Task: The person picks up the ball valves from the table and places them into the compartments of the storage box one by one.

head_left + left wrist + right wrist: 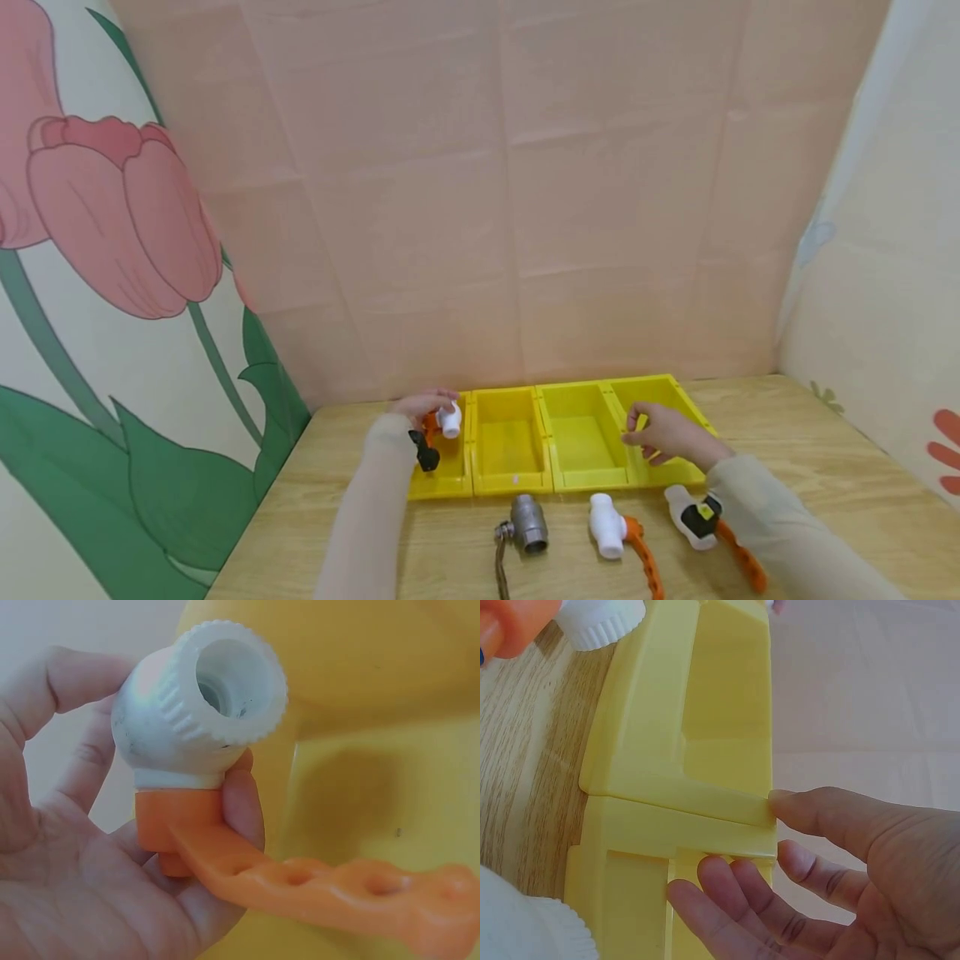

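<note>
My left hand (422,405) grips a white plastic ball valve (154,724) with a long orange handle (300,889), above the leftmost yellow bin (442,490). The left wrist view shows the valve's ribbed round opening and fingers curled around its body and handle base. My right hand (671,435) hovers at the right-hand bins with nothing in its grasp. In the right wrist view its fingers (705,915) are loosely bent beside the divider (682,825) between two bins, the thumb at the rim; I cannot tell whether it touches.
On the wooden table (352,500) before the bins lie a grey metal valve (530,523), a white valve (606,527) with an orange handle, and a similar valve (678,504) partly hidden by the right wrist's black device (701,518). A pinkish sheet (450,208) hangs behind.
</note>
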A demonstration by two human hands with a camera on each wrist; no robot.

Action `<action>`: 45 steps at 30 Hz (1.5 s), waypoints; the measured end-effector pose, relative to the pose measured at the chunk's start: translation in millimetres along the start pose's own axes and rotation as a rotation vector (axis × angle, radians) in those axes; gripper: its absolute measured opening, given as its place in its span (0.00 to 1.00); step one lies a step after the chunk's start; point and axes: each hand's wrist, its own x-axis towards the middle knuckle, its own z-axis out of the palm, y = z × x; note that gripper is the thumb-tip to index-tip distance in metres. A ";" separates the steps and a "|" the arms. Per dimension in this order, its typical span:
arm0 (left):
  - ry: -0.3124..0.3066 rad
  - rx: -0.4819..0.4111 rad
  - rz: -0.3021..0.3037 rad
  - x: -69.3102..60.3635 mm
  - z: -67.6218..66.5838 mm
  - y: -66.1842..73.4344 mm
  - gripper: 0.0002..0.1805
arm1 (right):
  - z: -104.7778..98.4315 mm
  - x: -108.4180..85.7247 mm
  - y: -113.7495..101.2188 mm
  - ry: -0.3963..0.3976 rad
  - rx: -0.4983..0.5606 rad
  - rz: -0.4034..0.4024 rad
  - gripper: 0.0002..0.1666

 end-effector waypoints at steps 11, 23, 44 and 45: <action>0.026 -0.019 -0.035 -1.3 8.5 -2.3 0.18 | 0.7 -0.6 0.6 -0.002 -0.005 0.005 0.12; 0.005 0.084 -0.018 1.1 11.2 -5.9 0.20 | 0.7 2.1 2.9 0.001 -0.005 0.016 0.12; 0.015 0.313 -0.023 -8.6 15.1 -6.5 0.19 | 0.7 -1.9 -0.2 -0.003 0.015 0.005 0.12; 0.012 0.314 -0.022 -8.1 15.1 -6.6 0.19 | 0.7 -2.1 -0.3 -0.001 0.016 0.006 0.12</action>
